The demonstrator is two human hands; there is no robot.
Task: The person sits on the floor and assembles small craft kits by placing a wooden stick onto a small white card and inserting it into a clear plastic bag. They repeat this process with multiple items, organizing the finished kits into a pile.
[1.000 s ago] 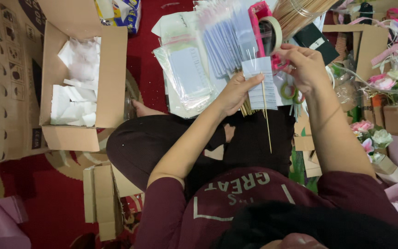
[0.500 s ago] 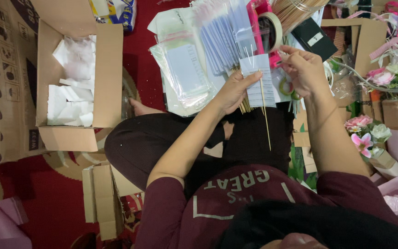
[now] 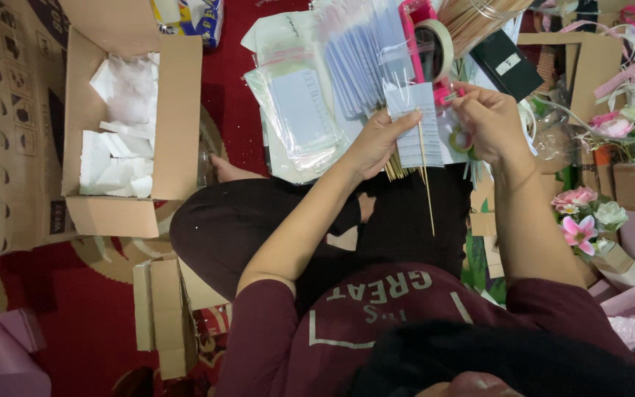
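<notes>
An open cardboard box [image 3: 130,125] with white paper inside sits far left on the red carpet [image 3: 75,309], well apart from the hands. Flattened cardboard pieces [image 3: 163,312] lie near the person's knee. Straight ahead, clear plastic sleeves [image 3: 299,110] and blue-white cards [image 3: 358,59] are heaped close behind the hands, with a roll of tape [image 3: 435,48] in a pink dispenser just beyond. A bundle of bamboo skewers [image 3: 479,18] and a black box [image 3: 507,65] lie far right; artificial flowers [image 3: 589,213] and small boxes crowd the right edge. Little bare floor shows except at the near left.

The left hand [image 3: 376,143] is clamped on a small white paper slip [image 3: 414,125] together with a thin wooden skewer [image 3: 426,184], which hangs toward the lap. The right hand [image 3: 490,121] pinches at the slip's right edge, fingers together.
</notes>
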